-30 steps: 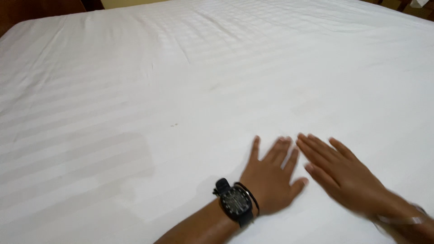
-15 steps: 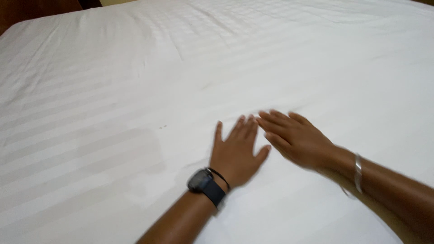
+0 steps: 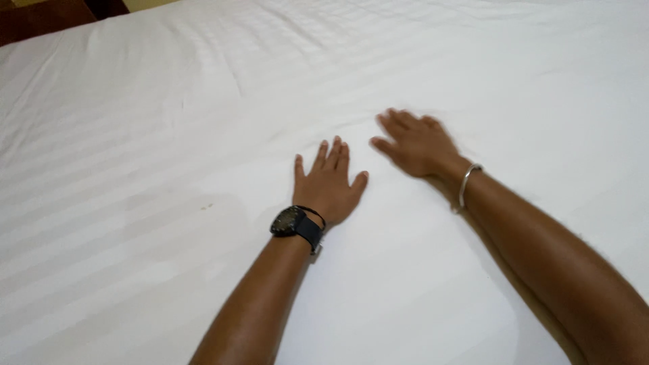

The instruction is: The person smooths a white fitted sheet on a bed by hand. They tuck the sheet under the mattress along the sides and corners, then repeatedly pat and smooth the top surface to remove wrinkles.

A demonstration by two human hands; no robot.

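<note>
We press our left hand (image 3: 329, 184) flat, fingers spread, on the white bed sheet (image 3: 169, 135), while our right hand (image 3: 416, 143), also open and empty, lies just beside it, slightly farther up the bed

No packages, labels or signs show anywhere on the bed (image 3: 169, 135). The one thing with a face or screen is a wristwatch (image 3: 289, 221), black with a round dark dial and a black strap, worn on the left wrist. It sits over the middle of the bed, somewhat toward the near edge. The dial is too small and dark to tell whether it is a lit screen or a plain face.
</note>
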